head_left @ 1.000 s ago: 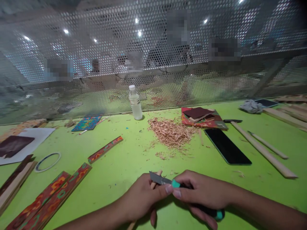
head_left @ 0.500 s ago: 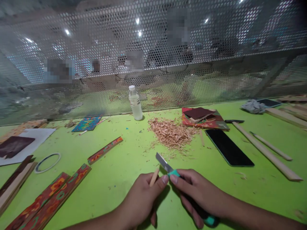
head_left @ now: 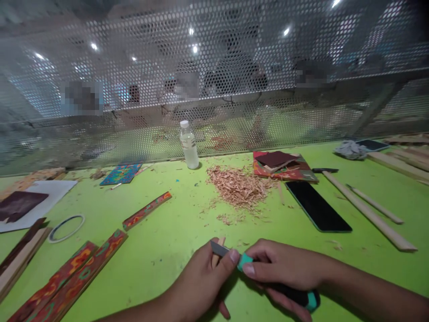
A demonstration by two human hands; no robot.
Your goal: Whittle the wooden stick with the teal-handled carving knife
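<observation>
Green table (head_left: pixel 161 250), shavings (head_left: pixel 238 187) beyond knife (head_left: pixel 268 275), phone (head_left: pixel 317 206) right

A craft workshop: a green bench (head_left: pixel 161 250) carries a heap of wood shavings (head_left: pixel 239 188), with patterned wooden strips (head_left: pixel 77 273) left of it, plain sticks (head_left: pixel 368 212) to its right, and perforated screen (head_left: pixel 214 80) behind.

A bottle (head_left: pixel 188 145) is set at twelve o'clock on the table (head_left: pixel 167 241), with shavings (head_left: pixel 238 187) just at its four o'clock. A phone (head_left: pixel 317 205) is laid at three o'clock of the shavings, and strips (head_left: pixel 80 273) are placed at eight o'clock.
</observation>
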